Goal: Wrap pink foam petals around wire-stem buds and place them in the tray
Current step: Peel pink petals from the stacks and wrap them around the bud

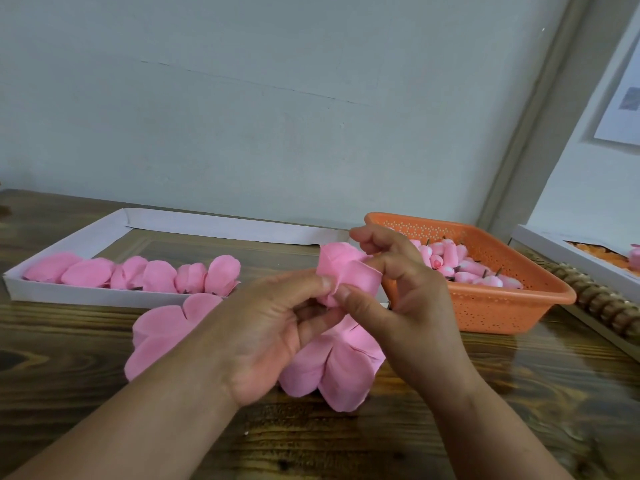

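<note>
Both hands meet over the middle of the wooden table around a pink foam petal piece (341, 271) curled into a cup. My left hand (273, 327) pinches its lower edge between thumb and fingers. My right hand (408, 292) pinches the petal's right side, thumb at the front. The bud inside is hidden by the foam. A pile of flat pink petal sheets (332, 365) lies under the hands. The white cardboard tray (86, 296) at the left holds a row of wrapped pink flowers (156, 277). An orange perforated basket (491, 306) at the right holds several wire-stem buds (460, 268).
A wooden beaded roller (602, 303) lies beside the basket on the right. Another white tray (568, 254) with orange pieces stands at the far right edge. A pale wall rises just behind the table.
</note>
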Demonstrator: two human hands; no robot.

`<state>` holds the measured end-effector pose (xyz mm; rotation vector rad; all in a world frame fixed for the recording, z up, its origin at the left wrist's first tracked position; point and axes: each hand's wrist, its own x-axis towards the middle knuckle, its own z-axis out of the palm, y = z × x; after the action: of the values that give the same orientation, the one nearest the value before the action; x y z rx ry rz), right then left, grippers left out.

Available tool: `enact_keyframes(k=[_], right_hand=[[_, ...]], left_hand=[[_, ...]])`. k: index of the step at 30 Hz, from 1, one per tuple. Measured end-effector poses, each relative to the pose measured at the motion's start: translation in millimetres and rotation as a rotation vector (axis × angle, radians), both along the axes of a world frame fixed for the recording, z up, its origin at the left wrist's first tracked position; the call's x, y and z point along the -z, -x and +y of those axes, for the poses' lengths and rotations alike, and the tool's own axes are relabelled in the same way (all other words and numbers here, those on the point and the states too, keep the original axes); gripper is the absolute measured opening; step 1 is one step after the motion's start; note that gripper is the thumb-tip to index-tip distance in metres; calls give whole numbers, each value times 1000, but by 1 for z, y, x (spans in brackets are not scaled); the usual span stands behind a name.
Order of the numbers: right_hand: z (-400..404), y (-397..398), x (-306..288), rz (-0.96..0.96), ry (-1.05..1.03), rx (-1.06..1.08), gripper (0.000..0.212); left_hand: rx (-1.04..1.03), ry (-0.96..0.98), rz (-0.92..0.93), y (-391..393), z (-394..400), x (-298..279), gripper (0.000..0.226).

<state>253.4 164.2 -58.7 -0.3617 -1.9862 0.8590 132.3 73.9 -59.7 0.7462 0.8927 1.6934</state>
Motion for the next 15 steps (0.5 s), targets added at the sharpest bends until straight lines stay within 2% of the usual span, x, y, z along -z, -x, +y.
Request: enact_keyframes(k=[3,8,13,15], right_hand=[[-1,-1,-1,35,50,-21,12],[-1,-3,-2,17,64,5,16],[0,-4,-2,31,93,-2,17],[0,-4,-2,43,113,-17,16]], left_hand=[[60,-50,35,1,-2,-2,12],[132,-80,70,0,-4,-2,32],[87,-75,61,-1,-4,-5,31],[71,-65,3,0,-3,-5,43]])
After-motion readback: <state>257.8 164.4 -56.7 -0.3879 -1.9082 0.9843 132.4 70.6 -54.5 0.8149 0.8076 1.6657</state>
